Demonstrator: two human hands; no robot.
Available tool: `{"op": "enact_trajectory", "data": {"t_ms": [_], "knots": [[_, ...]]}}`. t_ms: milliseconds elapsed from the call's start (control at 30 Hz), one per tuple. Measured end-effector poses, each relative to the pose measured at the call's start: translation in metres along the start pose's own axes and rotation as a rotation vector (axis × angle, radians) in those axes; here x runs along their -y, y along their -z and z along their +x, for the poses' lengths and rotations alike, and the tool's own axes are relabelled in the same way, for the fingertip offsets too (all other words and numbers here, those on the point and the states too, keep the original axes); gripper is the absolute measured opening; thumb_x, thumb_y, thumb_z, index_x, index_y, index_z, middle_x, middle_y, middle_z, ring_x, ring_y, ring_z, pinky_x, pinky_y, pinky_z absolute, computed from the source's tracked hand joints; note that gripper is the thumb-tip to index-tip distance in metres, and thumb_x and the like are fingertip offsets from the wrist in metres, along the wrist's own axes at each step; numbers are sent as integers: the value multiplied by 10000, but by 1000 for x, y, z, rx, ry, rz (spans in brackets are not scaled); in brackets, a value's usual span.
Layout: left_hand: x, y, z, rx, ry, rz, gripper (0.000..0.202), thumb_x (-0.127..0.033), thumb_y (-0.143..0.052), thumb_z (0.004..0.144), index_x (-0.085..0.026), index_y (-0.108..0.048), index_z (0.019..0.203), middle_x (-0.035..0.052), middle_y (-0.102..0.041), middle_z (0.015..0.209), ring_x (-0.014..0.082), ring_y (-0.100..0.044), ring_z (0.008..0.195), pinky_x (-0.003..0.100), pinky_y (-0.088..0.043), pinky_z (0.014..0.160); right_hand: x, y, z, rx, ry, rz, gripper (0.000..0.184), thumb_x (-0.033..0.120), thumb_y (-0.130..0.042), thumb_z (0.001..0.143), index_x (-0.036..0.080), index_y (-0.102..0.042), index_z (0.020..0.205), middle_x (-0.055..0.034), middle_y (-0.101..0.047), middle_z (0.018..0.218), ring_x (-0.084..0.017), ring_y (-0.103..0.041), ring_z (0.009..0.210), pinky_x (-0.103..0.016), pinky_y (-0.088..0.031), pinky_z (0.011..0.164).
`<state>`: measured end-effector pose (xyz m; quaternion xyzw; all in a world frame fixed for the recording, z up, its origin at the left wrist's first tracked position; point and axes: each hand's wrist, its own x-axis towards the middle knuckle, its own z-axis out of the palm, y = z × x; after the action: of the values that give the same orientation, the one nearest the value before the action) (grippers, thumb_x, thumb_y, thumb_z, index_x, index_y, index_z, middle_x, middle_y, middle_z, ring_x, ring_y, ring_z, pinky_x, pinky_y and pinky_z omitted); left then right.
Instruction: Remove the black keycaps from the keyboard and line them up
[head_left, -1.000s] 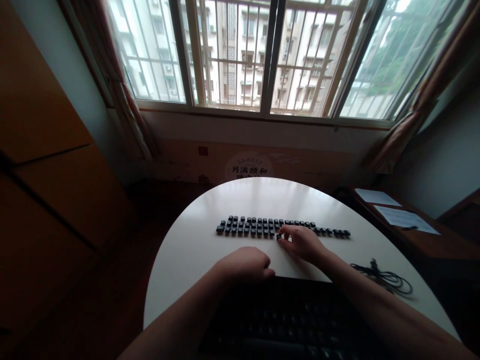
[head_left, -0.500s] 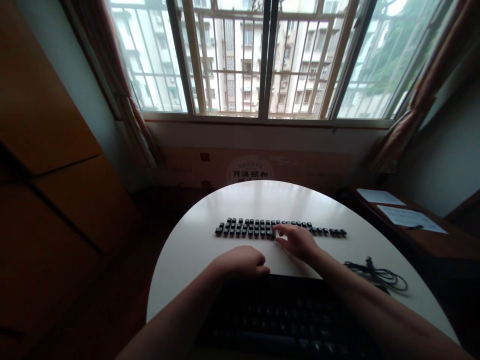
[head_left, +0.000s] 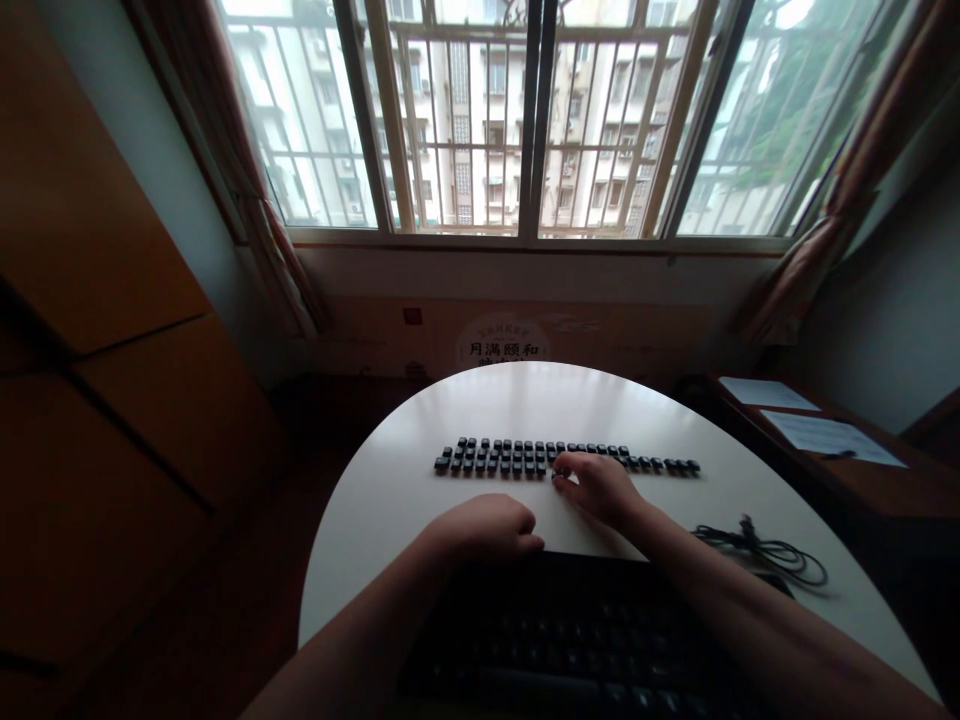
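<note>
My right hand (head_left: 601, 485) has its thumb and fingertips closed on a small black keycap (head_left: 557, 474) on the white round table. That keycap is at the near side of several rows of loose black keycaps (head_left: 491, 462). Below them, my left hand (head_left: 495, 522) is closed, with the thumb side by the far edge of a black keyboard (head_left: 555, 625). Its fingers curl out of sight, so what they hold, if anything, is hidden. The keyboard lies nearest to me, dark and partly covered by my forearms.
A coiled black cable (head_left: 772, 552) lies on the table (head_left: 375, 540), right of my right forearm. Papers (head_left: 832, 438) and a pen (head_left: 838, 455) rest on a brown surface at the right. A wooden cabinet (head_left: 97, 420) stands on the left, a barred window (head_left: 525, 120) ahead.
The view has shifted slightly. My right hand has drawn the keycap a little to the right, leaving a gap beside the near row. My left hand stays by the keyboard's edge.
</note>
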<state>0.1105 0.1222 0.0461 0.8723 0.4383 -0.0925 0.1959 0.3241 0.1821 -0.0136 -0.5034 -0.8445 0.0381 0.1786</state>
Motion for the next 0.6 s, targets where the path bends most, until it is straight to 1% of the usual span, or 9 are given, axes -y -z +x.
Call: {"op": "enact_trajectory", "data": {"t_ms": [167,300,433,600], "knots": [[-1,1,-1,15,10,-3,370,-461,-495,893,-180,-735,923,80,-713,814,208,-613,673,300,-443,611,0,3,-1,-7,-17,-1,73,272,-618,856,252,-685,878,-3,-745,888,-200,-680,797,-259,-390,654],[2,-1,1,16,11,0,381,-477,-493,893,-188,-736,943,81,-717,841,215,-622,693,303,-454,624,-1,2,0,-5,-34,4,73,268,-628,848,245,-691,877,-8,-748,879,-200,-677,793,-256,-383,652],[2,-2,1,8,2,6,374,-473,-493,897,-193,-738,936,75,-717,842,215,-625,706,305,-457,649,-2,-2,2,1,-44,10,85,270,-625,856,250,-698,894,-13,-754,905,-205,-681,833,-253,-394,676],[1,0,0,2,4,5,364,-468,-498,895,-191,-734,916,73,-712,821,216,-621,690,302,-436,609,-1,-5,2,-14,-58,5,102,267,-614,870,261,-707,912,-9,-759,913,-210,-694,843,-254,-405,684]]}}
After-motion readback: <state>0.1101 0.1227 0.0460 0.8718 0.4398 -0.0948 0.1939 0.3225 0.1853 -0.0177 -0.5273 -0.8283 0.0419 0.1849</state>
